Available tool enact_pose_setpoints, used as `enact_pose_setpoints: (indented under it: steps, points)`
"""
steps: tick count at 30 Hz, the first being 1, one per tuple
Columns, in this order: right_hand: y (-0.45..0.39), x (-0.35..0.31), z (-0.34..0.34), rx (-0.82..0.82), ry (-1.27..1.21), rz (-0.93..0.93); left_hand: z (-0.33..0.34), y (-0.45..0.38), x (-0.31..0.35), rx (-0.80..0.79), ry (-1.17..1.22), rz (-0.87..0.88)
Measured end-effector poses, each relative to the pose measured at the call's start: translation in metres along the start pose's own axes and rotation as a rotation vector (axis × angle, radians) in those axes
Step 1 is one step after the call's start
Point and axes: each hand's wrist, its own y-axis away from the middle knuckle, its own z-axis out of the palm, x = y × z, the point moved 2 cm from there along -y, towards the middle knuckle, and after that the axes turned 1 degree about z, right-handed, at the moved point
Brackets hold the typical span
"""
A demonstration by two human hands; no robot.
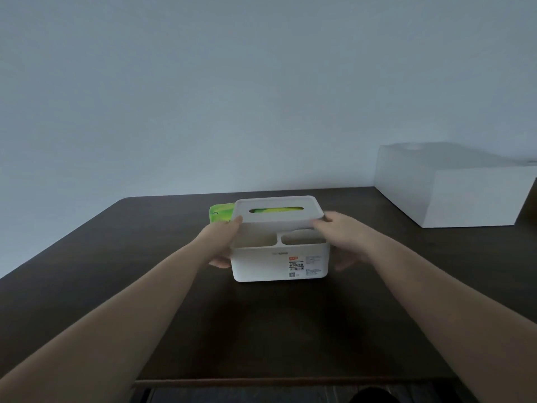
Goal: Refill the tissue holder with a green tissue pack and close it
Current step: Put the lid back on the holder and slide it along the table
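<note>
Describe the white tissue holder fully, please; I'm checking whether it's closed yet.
The tissue holder is a white, matte, plastic-looking box with rounded corners standing upright on the dark table. Two open compartments show at its near side; a printed label sits on its front. Its slotted lid is raised and tilted, with green visible through the slot. The left hand and right hand grip its sides and lid edges.

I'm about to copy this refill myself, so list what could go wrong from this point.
1. Both the left hand and right hand pinch only the lid's ends, thumbs on top; it could tilt or slip as it moves.
2. The white holder has nothing pinning it to the dark table, so a sticking lid may drag it along.
3. The green tissue pack lies close behind the holder, where a swinging lid might knock it.
</note>
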Motion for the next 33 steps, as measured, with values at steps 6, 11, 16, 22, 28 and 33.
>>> enact_pose_setpoints:
  steps: [6,11,16,22,28,33]
  points:
    - [0.009,0.003,0.001,-0.042,-0.056,0.108,0.003,0.002,-0.011,-0.020,0.062,0.056]
    - [-0.008,0.003,0.000,0.107,-0.119,0.099,0.010,0.000,0.000,0.025,-0.048,0.098]
    - [-0.028,0.021,-0.020,0.255,-0.108,0.090,0.040,-0.014,0.017,0.107,-0.072,0.178]
    - [-0.064,0.048,-0.063,0.421,-0.076,0.108,0.093,-0.055,0.059,0.070,-0.079,0.236]
    - [-0.117,0.066,-0.113,0.510,-0.090,0.150,0.149,-0.104,0.111,0.027,-0.074,0.286]
    - [-0.162,0.071,-0.143,0.576,-0.042,0.144,0.184,-0.155,0.143,0.030,-0.067,0.265]
